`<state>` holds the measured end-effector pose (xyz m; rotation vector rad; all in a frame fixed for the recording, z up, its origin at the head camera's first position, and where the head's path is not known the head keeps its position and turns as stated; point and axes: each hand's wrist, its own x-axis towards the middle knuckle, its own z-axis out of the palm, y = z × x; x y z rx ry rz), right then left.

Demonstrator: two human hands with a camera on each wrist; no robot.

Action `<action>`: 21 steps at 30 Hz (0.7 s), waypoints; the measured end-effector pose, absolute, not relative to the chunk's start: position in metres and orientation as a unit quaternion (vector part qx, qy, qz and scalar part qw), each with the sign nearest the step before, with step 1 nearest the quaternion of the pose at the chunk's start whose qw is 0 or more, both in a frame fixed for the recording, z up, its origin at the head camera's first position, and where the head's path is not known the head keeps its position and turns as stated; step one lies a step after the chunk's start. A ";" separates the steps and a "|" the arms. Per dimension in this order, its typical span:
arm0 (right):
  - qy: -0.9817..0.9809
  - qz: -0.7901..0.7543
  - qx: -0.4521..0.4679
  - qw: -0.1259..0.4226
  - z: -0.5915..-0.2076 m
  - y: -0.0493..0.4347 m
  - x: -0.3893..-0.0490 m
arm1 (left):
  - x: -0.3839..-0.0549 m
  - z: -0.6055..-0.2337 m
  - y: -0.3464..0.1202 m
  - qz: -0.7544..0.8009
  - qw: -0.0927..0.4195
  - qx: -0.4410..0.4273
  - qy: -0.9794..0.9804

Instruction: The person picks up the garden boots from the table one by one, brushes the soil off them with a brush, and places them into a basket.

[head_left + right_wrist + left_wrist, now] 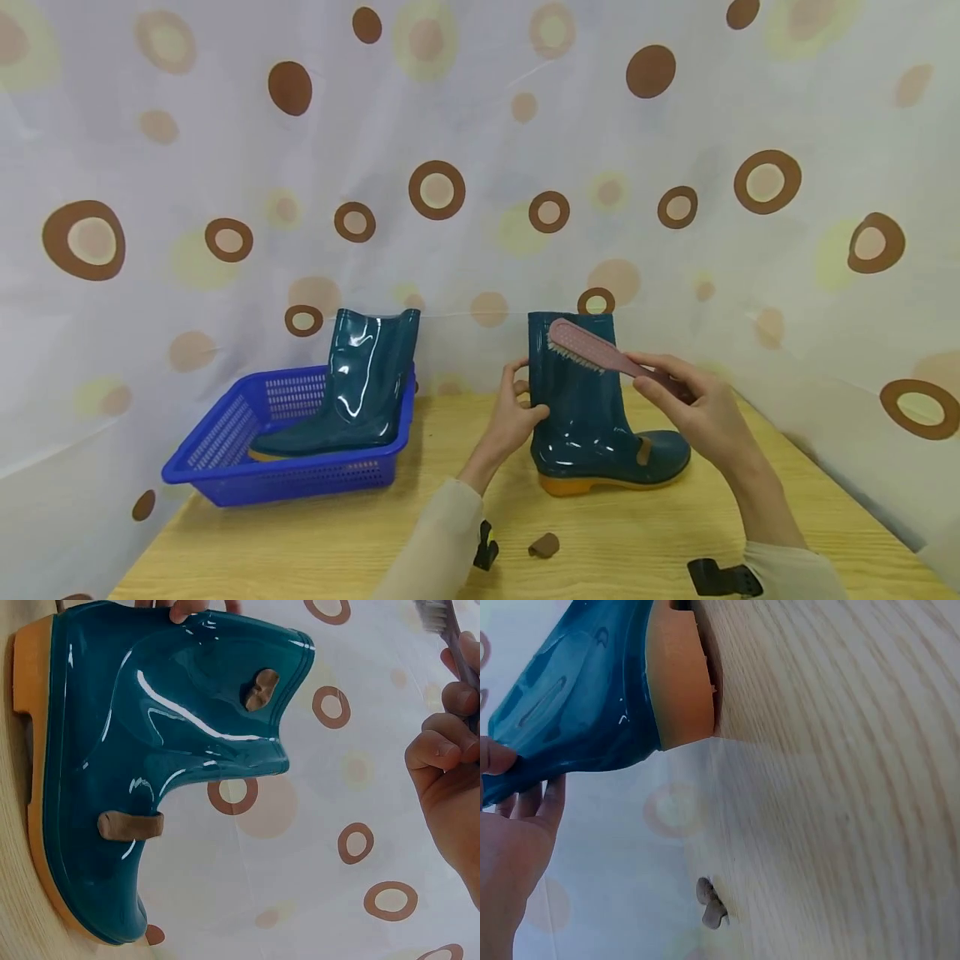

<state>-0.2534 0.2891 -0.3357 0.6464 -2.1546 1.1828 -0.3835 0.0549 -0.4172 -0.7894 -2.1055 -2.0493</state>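
A dark green rain boot [573, 417] with an orange sole stands upright on the table, toe to the right. My left hand [513, 421] grips the back of its shaft, thumb on the near side and fingers around the far side. My right hand [705, 412] holds a pink brush [592, 346] by its handle. In the head view its pale bristles overlap the upper shaft; the right wrist view has the brush [454, 645] apart from the boot. Two brown patches stick to the boot: a lump [261, 690] high on the shaft and a strip [131, 826] across the foot.
At the left, a blue plastic basket [300, 490] contains a second green boot [367, 375], upright. A brown scrap [545, 546] lies on the wooden table [360, 554] near the front. Behind hangs a white sheet [480, 108] with brown and beige dots.
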 end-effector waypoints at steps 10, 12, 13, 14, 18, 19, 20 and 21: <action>-0.808 0.440 0.252 0.299 -0.334 0.287 -0.254 | -0.379 -0.418 0.033 -0.636 0.070 -0.286 -0.714; -0.810 0.437 0.253 0.299 -0.334 0.287 -0.254 | -0.376 -0.417 0.029 -0.641 0.066 -0.290 -0.707; -0.811 0.434 0.254 0.299 -0.334 0.286 -0.255 | -0.375 -0.416 0.027 -0.645 0.063 -0.292 -0.703; -0.811 0.433 0.253 0.299 -0.334 0.286 -0.255 | -0.373 -0.415 0.026 -0.648 0.061 -0.293 -0.701; -0.815 0.433 0.249 0.295 -0.335 0.285 -0.256 | -0.367 -0.412 0.019 -0.648 0.069 -0.289 -0.702; -0.816 0.433 0.246 0.293 -0.336 0.285 -0.256 | -0.366 -0.412 0.017 -0.648 0.071 -0.288 -0.702; -0.817 0.434 0.244 0.292 -0.336 0.285 -0.256 | -0.365 -0.411 0.015 -0.647 0.073 -0.288 -0.703; -0.818 0.433 0.242 0.291 -0.337 0.285 -0.256 | -0.364 -0.411 0.013 -0.645 0.074 -0.288 -0.704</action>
